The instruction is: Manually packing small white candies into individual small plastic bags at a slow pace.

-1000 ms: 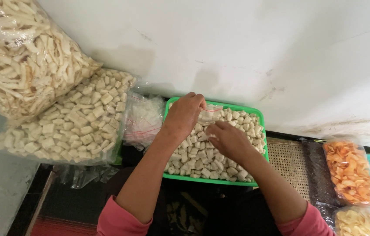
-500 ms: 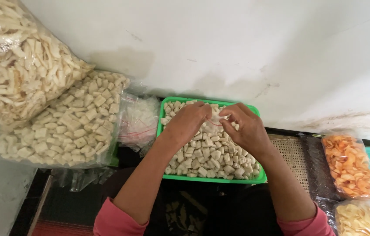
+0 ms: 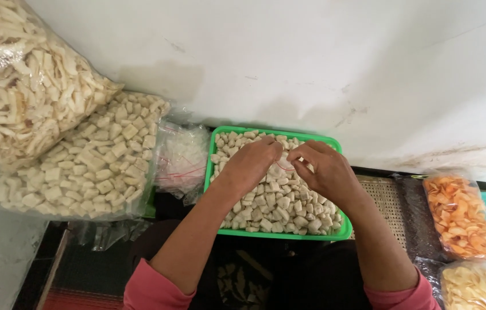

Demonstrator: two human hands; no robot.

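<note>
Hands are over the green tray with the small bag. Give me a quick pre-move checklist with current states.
1. Both hands on the bag: left hand and right hand pinch a small clear bag with a red strip: ok.
2. Bag mouth open: cannot tell.
3. Bag over the green tray: ok.
4. Tray stocked with pale cracker pieces: ok.
5. Spare clear bags beside the tray's left edge: ok.
6. Pieces already inside the bag: cannot tell.
</note>
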